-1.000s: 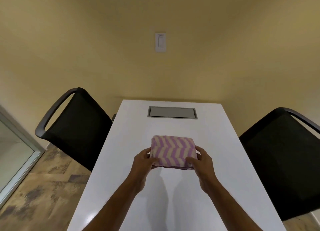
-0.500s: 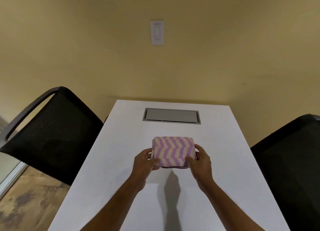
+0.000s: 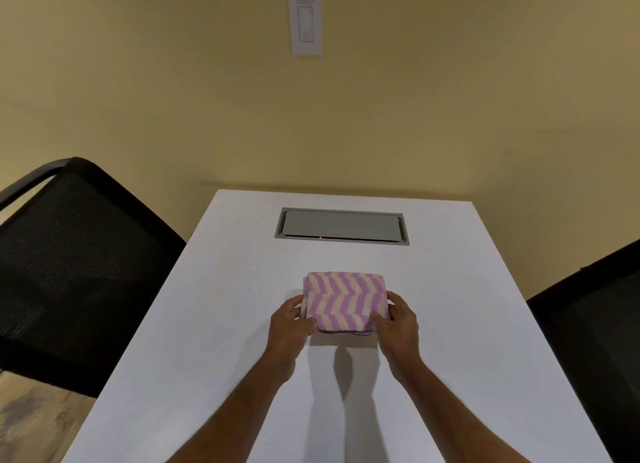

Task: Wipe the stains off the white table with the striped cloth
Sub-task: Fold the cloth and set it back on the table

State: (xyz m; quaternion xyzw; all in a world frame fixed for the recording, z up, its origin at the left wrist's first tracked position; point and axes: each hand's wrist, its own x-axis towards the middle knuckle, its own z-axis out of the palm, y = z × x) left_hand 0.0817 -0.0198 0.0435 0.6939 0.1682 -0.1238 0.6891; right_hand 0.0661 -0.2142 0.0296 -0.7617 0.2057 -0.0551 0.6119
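the left hand [image 3: 289,324] grips the left edge of the folded purple-and-cream zigzag-striped terry cloth [image 3: 344,301], thumb on top near the front corner and fingers curled around the side. the right hand [image 3: 398,322] mirrors it on the cloth's right edge, thumb pressed on the top face, fingers wrapped around the side and partly hidden. both hands are closed on the cloth, one at each side.

the cloth is a thick, squarish bundle at the middle of the smooth white rectangular table [image 3: 214,324]; whether it rests on the surface or is held just above it cannot be told. beyond the cloth, near the table's far end, a grey rectangular hatch [image 3: 341,226] is set flush into the top, with a small red light at its front lip. left of the cloth, beside the table, stands a black mesh-backed chair [image 3: 69,272]; right of the cloth, another black chair [image 3: 595,341]. above the hatch, on the yellow wall [image 3: 450,98], hangs a white switch plate [image 3: 304,22].
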